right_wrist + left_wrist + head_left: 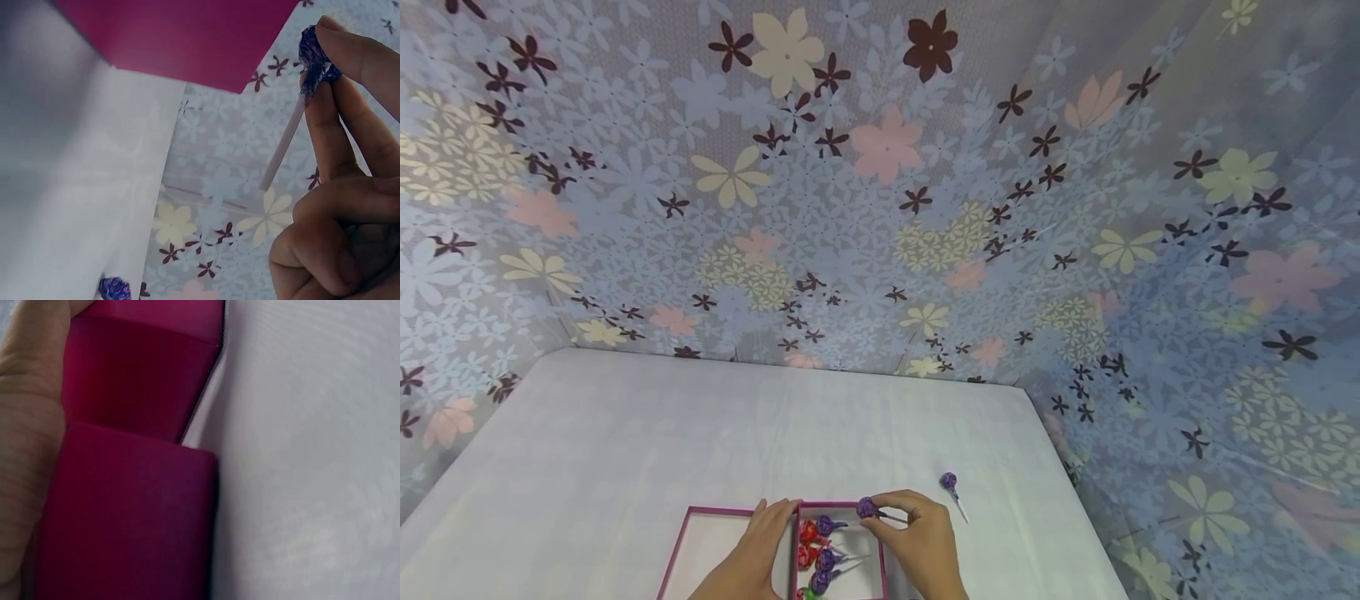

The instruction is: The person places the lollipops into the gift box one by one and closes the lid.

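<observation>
Between the thumb and fingers of my right hand (922,540) is a purple-wrapped lollipop (867,507), held over the far right corner of a pink-rimmed box (883,567). Its white stick (281,147) points away from the wrapped head in the right wrist view. My left hand (751,552) grips the box at its left wall, fingertips at the far left corner. Inside lie several lollipops, with purple (825,560), red (807,532) and green (810,593) wrappers. Pink outer walls (131,506) fill much of the left wrist view beside the left hand (28,437).
Left of the box is a shallow pink-edged tray or lid (679,546), partly behind the left hand. Another purple lollipop (949,481) lies on the white-covered table (760,425) at the right. Flowered cloth (850,208) hangs behind and beside the table.
</observation>
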Tool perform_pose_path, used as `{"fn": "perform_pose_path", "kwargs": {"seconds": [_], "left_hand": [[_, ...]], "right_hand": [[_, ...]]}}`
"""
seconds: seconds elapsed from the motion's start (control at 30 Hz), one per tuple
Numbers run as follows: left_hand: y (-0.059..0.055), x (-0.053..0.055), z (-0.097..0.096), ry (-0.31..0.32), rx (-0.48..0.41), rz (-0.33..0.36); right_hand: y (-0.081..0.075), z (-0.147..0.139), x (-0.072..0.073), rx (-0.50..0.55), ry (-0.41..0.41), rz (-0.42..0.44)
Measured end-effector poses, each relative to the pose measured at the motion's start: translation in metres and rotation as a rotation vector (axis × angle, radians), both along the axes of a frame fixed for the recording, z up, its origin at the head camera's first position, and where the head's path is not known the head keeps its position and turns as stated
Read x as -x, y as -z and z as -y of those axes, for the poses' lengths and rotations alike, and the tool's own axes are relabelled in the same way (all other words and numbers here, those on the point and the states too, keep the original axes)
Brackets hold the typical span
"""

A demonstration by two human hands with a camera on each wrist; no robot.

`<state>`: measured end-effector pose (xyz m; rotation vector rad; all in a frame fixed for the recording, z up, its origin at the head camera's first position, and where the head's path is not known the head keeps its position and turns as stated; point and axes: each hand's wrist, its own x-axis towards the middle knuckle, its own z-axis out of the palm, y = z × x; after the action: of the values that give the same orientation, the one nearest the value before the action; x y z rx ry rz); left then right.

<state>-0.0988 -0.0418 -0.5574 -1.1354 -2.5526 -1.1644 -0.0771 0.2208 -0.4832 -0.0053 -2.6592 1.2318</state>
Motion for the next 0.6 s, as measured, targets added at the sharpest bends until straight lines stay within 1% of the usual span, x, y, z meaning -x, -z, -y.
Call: {"fn": "perform_pose_path", "kwargs": {"seconds": [0.13, 0.23, 0.3, 0.37, 0.43, 0.53, 0.57, 0.6], "left_hand": [[-0.003, -0.001, 0.000, -0.001, 0.020, 0.049], [-0.005, -0.002, 0.001, -0.003, 0.027, 0.089], [-0.006, -0.003, 0.001, -0.005, 0.028, 0.107], [-0.005, -0.003, 0.002, -0.007, 0.026, 0.101], [-0.003, -0.002, 0.001, -0.009, 0.019, 0.041], [0.000, 0.001, 0.000, -0.007, 0.000, -0.087], [0.001, 0.002, 0.000, -0.005, -0.007, -0.118], [0.002, 0.002, 0.000, -0.005, -0.011, -0.136]], "right_hand": [[-0.004, 0.008, -0.002, -0.037, -0.032, 0.018], [-0.006, 0.014, -0.004, -0.036, -0.076, 0.029], [-0.007, 0.018, -0.005, -0.018, -0.107, 0.038], [-0.006, 0.022, -0.005, -0.004, -0.139, 0.036], [-0.005, 0.026, -0.006, 0.013, -0.167, 0.034], [-0.003, 0.030, -0.008, 0.029, -0.208, 0.025], [-0.002, 0.031, -0.008, 0.033, -0.220, 0.023], [-0.002, 0.032, -0.009, 0.031, -0.235, 0.014]]}}
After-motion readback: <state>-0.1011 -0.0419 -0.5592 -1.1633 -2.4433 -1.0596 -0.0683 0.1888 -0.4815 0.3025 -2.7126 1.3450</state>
